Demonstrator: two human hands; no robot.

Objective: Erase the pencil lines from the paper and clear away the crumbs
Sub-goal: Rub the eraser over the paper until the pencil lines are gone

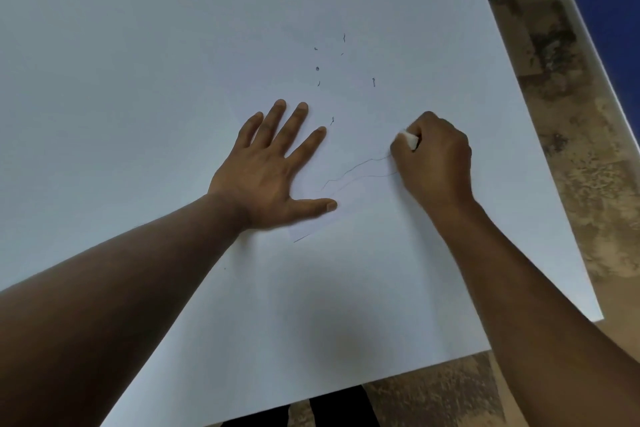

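1. Paper [346,149]: small white sheet, lying on the big white desk [138,45] roughly mid-surface, toward the right edge. Edges faint against the white top; the near-left corner shows just below the left thumb.
2. L hand [273,166]: flat on the paper's left part, palm down, fingers straight & spread apart, thumb out to the side pointing right. Pressing the sheet, not gripping anything.
3. R hand [433,156]: on the paper's right part, fingers curled tight & clamped round a white eraser [410,139]. Only a small end of the eraser pokes out betw. thumb & fingers; rest is hidden in the fist.
4. Pencil lines [356,172]: two thin wavy strokes, running from near the L thumb up to the R hand's knuckles, betw. the two hands. Right ends go under the R hand. Whether the eraser touches the paper there: can't tell.
5. Crumbs [317,69]: several small dark curls & specks, scattered beyond both hands toward the far edge; one lies just beside the L index fingertip.
6. Floor [571,149]: mottled brown, seen past the desk's right & near edges.
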